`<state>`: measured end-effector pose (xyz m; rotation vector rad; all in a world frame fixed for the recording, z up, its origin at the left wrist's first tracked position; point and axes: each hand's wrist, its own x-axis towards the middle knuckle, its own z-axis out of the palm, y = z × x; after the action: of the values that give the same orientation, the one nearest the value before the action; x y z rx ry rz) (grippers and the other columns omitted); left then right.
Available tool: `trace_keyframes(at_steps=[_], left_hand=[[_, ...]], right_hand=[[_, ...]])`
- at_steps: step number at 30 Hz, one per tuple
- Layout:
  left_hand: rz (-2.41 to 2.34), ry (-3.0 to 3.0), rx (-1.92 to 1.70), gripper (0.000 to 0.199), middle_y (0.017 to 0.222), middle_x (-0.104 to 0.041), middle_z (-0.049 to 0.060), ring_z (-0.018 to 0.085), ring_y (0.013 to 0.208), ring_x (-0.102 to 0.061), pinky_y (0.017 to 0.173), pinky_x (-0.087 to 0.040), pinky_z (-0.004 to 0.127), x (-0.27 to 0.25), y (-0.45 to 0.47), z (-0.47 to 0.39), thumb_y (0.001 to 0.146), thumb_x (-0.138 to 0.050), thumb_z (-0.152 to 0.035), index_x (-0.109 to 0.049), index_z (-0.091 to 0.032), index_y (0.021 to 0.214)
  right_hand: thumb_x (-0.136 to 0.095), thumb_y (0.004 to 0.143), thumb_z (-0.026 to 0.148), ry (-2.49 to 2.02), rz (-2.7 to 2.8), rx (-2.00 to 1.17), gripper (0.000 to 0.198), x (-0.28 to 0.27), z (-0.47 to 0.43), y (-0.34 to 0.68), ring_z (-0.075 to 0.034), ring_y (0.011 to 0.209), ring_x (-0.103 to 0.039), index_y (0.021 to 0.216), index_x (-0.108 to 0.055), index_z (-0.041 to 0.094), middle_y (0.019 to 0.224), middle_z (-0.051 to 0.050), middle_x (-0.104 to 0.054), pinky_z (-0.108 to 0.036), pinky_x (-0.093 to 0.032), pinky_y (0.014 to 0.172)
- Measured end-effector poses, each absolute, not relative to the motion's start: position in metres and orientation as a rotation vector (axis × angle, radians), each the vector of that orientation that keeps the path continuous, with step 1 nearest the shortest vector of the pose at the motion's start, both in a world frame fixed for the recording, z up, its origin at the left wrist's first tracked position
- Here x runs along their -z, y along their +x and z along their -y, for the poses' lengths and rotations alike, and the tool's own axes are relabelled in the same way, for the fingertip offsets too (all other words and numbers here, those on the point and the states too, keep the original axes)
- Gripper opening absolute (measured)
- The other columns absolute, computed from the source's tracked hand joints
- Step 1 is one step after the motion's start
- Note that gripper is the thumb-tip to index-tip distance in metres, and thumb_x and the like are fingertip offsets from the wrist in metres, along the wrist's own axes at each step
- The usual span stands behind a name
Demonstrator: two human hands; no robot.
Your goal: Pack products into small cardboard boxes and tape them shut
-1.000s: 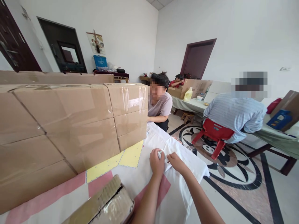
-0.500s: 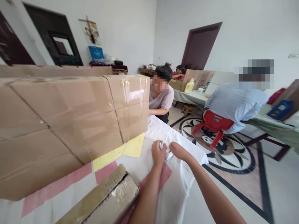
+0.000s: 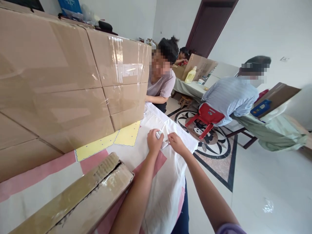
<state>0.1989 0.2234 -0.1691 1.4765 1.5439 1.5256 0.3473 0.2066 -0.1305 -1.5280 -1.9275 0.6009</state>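
Observation:
My left hand (image 3: 154,142) is over the cloth-covered table, its fingers curled round a small white-and-grey object (image 3: 159,134) that is mostly hidden and too small to name. My right hand (image 3: 176,143) is just to its right, with thumb and fingers pinched together; what they hold, if anything, I cannot make out. Between the hands, by the right fingertips, a small white boxy piece (image 3: 165,144) shows against the pale cloth (image 3: 151,162). Whether it belongs to the object in my left hand I cannot tell.
Taped cardboard boxes (image 3: 73,78) form a wall on the left. Nearer me lies a worn carton (image 3: 97,191) beside my left forearm. A person (image 3: 162,81) sits across the table; another in a striped shirt (image 3: 220,97) sits on a red chair (image 3: 211,113) at right.
The view has tilted down and turned right, so the scene sits higher and further left. Both hands stay close together over the cloth; the small white piece shows a little differently between them.

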Motion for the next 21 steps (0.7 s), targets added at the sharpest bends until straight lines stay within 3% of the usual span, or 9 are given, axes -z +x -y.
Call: trace_keyframes(at_steps=[4,11,21], left_hand=[[-1.531,1.476,-1.528,0.019,0.107,-0.067,0.004,0.024,0.102,-0.061,0.094,-0.047,0.037,0.165,0.198,-0.222,0.079,-0.066,-0.023,-0.064,-0.024,0.098],[-1.531,1.509,-1.480,0.021,0.109,-0.067,0.004,0.023,0.103,-0.062,0.093,-0.048,0.035,0.160,0.197,-0.221,0.077,-0.067,-0.021,-0.064,-0.025,0.098],[-1.543,1.524,-1.374,0.026,0.115,-0.065,0.003,0.022,0.109,-0.059,0.099,-0.045,0.034,0.158,0.193,-0.221,0.078,-0.066,-0.023,-0.062,-0.025,0.103]], right_hand=[[-0.042,0.094,0.026,-1.620,1.805,-0.493,0.021,0.133,-0.195,0.337,-0.024,0.100,-0.059,0.079,-0.055,0.020,0.104,-0.012,-0.060,-0.041,-0.047,0.094],[-0.037,0.092,0.036,-1.816,1.652,-0.568,0.034,0.136,-0.187,0.332,-0.020,0.066,-0.053,0.061,-0.042,0.023,0.063,-0.003,-0.054,-0.033,-0.037,0.065],[-0.035,0.095,0.043,-1.812,1.633,-0.665,0.033,0.145,-0.179,0.333,-0.019,0.066,-0.050,0.069,-0.042,0.024,0.065,-0.001,-0.053,-0.032,-0.034,0.065]])
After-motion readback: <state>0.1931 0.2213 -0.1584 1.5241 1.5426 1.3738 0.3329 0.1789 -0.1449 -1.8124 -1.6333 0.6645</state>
